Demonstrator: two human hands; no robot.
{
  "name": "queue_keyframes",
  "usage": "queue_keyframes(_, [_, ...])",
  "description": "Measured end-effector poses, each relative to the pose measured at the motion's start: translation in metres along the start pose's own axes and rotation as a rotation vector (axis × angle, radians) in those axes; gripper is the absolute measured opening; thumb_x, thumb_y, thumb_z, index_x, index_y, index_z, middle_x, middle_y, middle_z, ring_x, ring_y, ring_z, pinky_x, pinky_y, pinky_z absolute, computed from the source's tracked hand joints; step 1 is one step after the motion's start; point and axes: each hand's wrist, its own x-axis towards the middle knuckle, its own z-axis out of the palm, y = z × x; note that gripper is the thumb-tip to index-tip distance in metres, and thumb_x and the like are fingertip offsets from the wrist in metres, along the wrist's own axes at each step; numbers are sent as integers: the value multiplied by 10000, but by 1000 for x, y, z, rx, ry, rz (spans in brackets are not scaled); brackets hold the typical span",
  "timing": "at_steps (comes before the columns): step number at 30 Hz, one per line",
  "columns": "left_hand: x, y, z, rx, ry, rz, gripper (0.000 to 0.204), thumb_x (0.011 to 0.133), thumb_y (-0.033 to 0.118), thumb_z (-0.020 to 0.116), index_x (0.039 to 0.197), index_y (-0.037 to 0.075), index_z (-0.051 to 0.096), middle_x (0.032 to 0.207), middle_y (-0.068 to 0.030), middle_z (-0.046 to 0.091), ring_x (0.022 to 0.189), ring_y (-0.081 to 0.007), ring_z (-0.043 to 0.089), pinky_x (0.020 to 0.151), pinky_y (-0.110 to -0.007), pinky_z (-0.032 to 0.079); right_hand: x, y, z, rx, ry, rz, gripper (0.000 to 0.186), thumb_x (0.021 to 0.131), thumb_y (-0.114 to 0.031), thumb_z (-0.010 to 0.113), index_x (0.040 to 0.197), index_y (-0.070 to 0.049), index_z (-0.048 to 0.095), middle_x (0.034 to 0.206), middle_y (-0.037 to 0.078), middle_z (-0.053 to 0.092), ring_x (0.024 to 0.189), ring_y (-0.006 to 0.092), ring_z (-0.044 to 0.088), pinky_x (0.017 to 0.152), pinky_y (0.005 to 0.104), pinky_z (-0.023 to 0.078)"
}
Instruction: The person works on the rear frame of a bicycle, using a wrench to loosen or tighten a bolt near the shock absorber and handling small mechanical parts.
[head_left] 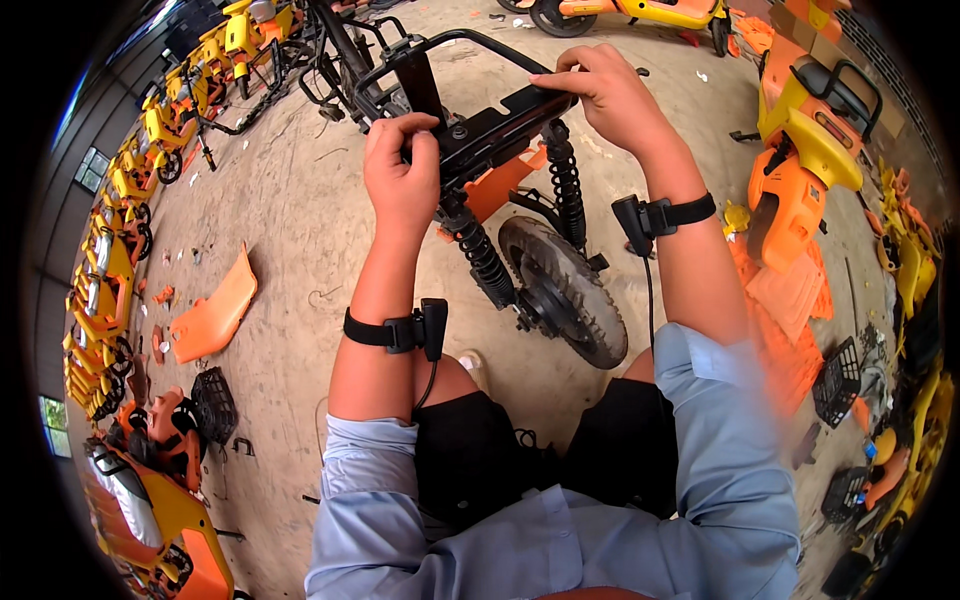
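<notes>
In front of me stands a stripped electric scooter with its black metal frame [490,135] bare. My left hand [402,170] is curled at the left end of the frame's rear crosspiece, thumb and forefinger close together; what lies inside the curl is partly hidden. At the crosspiece's right end, my right hand [605,95] pinches the frame with thumb and fingers. A black tubular rail [470,36] loops up beyond both hands. Below hang two coil-spring shock absorbers [480,255], an orange panel [500,190] and the rear wheel [570,290], between my knees and the frame.
Yellow scooters [115,270] line the left wall, and another scooter [815,130] stands at right. A loose orange panel [218,310] lies on the concrete floor. Black baskets [213,405] and orange and yellow body parts [790,300] are scattered at both sides.
</notes>
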Motion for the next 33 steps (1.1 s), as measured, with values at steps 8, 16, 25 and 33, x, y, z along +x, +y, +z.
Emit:
queue_keyframes(8, [0,0,0,6,6,-9,151,904,19,609,976,53,738,920,-48,622,823,-165,578,733,-289,466,1,5,2,-1,2,-27,445,860,52,605,1088,-265,818,1060,-28,707,1042,227,602,964,373,466])
queue_keyframes(16, [0,-1,-1,-11,11,1,140,901,20,623,972,51,739,894,-34,599,790,-137,557,719,-280,461,1,-5,-2,-14,-72,36,456,850,42,584,1127,-248,802,1066,-6,693,1057,253,622,976,389,455])
queue_keyframes(25, [-1,6,-3,-33,-5,-20,136,920,6,610,980,39,727,877,-24,575,783,-127,538,709,-269,436,6,-48,-13,-223,-148,190,402,852,-30,619,1164,-220,787,1017,37,675,1014,279,635,897,425,490])
queue_keyframes(33, [1,4,-4,-58,-3,-8,130,903,12,628,970,42,734,861,-42,570,744,-131,551,692,-276,456,10,-77,-4,-451,-154,258,406,838,-49,642,1190,-205,769,957,86,685,928,314,655,833,436,515])
